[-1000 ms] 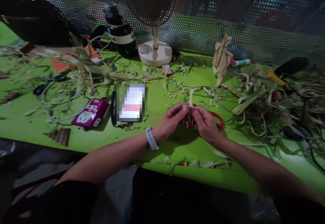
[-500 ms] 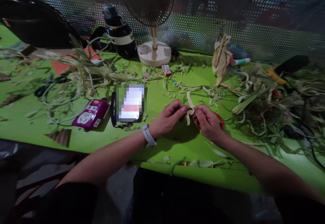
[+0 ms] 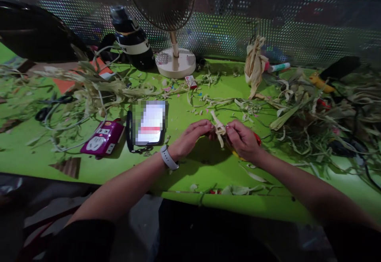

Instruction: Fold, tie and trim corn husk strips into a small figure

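Between my hands is a small pale strip of corn husk, folded or knotted over itself, with one end pointing up and another hanging down. My left hand, with a light watch band on its wrist, has its fingers closed at the husk's left side. The thumb and fingers of my right hand pinch its right side. Under and beside the right hand lies a tool with red and yellow handles, mostly hidden. A bundled corn-husk figure stands farther back.
Husk scraps are heaped at right, with more husks at left. A phone, a purple power strip with a white cable and scissors lie left. A fan and a dark bottle stand behind.
The husk strip has shifted slightly left and tilted, and more of its folded middle shows. My left hand's fingers have turned, the thumb now less visible. The view has swung slightly right.
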{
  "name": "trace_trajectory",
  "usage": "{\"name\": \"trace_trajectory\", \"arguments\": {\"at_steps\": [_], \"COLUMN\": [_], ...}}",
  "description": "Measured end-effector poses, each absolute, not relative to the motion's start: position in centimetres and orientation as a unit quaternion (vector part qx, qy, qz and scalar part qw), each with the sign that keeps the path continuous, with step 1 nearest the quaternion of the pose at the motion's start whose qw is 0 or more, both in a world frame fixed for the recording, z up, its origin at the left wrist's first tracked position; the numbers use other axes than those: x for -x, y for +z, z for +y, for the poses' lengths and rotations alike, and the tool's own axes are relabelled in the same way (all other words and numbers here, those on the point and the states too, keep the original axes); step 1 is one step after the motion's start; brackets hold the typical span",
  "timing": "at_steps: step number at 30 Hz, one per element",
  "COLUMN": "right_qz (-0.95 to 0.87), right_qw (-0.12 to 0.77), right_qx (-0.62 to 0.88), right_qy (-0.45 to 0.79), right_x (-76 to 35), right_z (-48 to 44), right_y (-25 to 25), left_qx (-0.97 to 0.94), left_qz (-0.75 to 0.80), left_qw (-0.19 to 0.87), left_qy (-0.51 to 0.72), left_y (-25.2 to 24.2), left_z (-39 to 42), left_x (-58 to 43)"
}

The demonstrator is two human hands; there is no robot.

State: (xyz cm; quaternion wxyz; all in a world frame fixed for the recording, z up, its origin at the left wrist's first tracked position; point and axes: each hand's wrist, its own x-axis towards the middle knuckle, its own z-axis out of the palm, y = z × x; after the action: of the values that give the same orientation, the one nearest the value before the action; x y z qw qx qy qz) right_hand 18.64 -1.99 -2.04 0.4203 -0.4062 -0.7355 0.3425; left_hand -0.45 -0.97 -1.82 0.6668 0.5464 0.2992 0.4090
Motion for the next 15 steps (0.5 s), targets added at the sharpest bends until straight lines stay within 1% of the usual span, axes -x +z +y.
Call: {"name": "trace_trajectory", "arguments": {"at_steps": [2, 4, 7, 11, 15], "right_qz": [-0.746, -0.746, -0.719, -0.661, -0.645], "right_qw": [0.397, 0.390, 0.411, 0.448, 0.450], "right_qx": [0.402, 0.408, 0.433, 0.464, 0.470], "right_qy": [0.352, 0.353, 0.356, 0.384, 0.401], "right_x": [-18.6, -18.5, -18.4, -18.5, -18.4], "right_z": [-2.2, -2.3, -2.1, -1.6, -1.6], "right_y": [-2.0, -1.9, -1.8, -2.1, -2.4], "left_qx": [-0.533, -0.551, -0.590, -0.619, -0.667], "left_qz": [0.307, 0.323, 0.326, 0.290, 0.310], "left_qw": [0.687, 0.674, 0.636, 0.628, 0.557], "left_qy": [0.386, 0.372, 0.374, 0.371, 0.386], "left_y": [-1.9, -1.8, -1.2, -0.8, -1.0], "left_z": [-1.2, -1.4, -1.7, -1.5, -1.3], "left_x": [0.2, 0.0, 0.0, 0.4, 0.6]}}
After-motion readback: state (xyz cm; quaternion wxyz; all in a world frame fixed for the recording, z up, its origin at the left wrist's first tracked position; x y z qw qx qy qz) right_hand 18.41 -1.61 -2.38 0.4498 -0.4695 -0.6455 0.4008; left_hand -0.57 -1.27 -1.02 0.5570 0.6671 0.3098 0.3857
